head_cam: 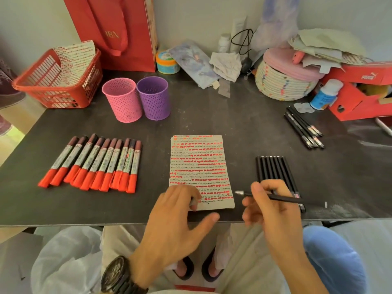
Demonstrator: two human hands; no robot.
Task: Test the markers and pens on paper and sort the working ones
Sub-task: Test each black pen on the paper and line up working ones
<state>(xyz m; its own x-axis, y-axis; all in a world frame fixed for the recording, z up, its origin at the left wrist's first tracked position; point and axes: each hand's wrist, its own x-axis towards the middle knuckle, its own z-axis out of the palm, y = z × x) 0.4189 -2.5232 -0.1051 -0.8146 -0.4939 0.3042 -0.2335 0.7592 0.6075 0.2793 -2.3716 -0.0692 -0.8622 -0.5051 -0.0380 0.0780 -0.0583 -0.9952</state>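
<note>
Dark desk (212, 115): left hand (178, 211), fingers relaxed, pins paper (199, 166) at near corner, right hand (271, 206) pinches black pen (282, 199), tip (prob. uncapped) just beside sheet, so test step; next needs tip on bare bottom strip.

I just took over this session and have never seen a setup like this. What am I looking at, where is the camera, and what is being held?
No machine here: a person works with bare hands, and the single picture comes from a camera on their head, looking down. On the dark table lie a paper full of red and black test marks, red-capped markers to its left, black pens to its right. A pink cup and a purple cup stand behind. The right hand holds a black pen, tip toward the paper. The left hand rests on the paper's near corner; whether it holds anything is unclear.
</note>
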